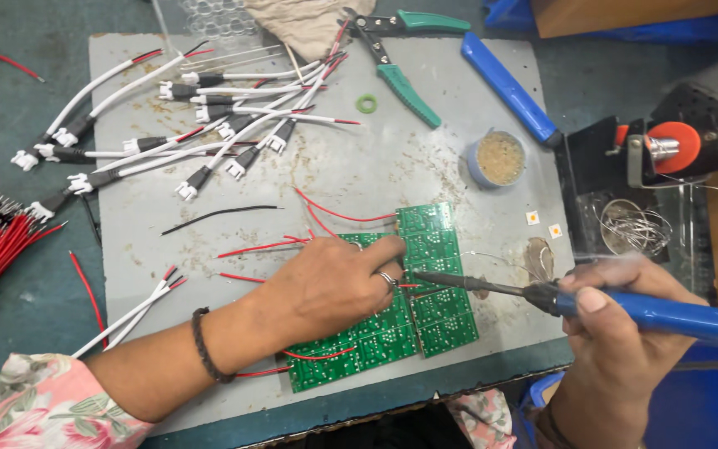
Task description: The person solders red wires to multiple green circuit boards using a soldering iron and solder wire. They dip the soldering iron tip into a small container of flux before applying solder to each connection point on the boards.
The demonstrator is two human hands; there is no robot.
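Head view: left hand [334,287] fingers [384,247] press flat on the green circuit boards [425,283]; right hand [617,333] fingers grip the blue soldering iron [542,295], tip just beside them; red wires [326,214] beyond, on the surface [359,158]

left hand [338,283] flat, fingers pressing, right hand [617,333] in closed grip

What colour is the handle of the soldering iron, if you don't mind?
Blue, seen in the head view: the soldering iron is in the right hand.

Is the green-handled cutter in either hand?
No, the green-handled cutter lies on the board; the right hand holds a soldering iron.
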